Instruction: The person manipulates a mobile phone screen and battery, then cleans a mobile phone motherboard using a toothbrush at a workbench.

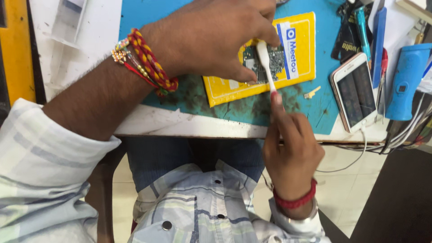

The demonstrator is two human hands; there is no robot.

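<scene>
Left hand [211, 38]: fingers pressed down on a small circuit board [265, 63], pinning it to a yellow pad [301, 40] on the blue mat [324, 112] of the tabletop.
Right hand [290, 150]: fingers clamped on a white brush [266, 65], head over the board.
Doing it well: short, light strokes, board held flat.
Board's place: under the left fingertips, beneath the brush.
Nearby: phone [355, 92], right.

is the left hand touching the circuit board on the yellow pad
Touching. In the head view, the left hand lies over the circuit board, its fingers pressing on the board's edges, with no gap visible, on the yellow pad.
</scene>
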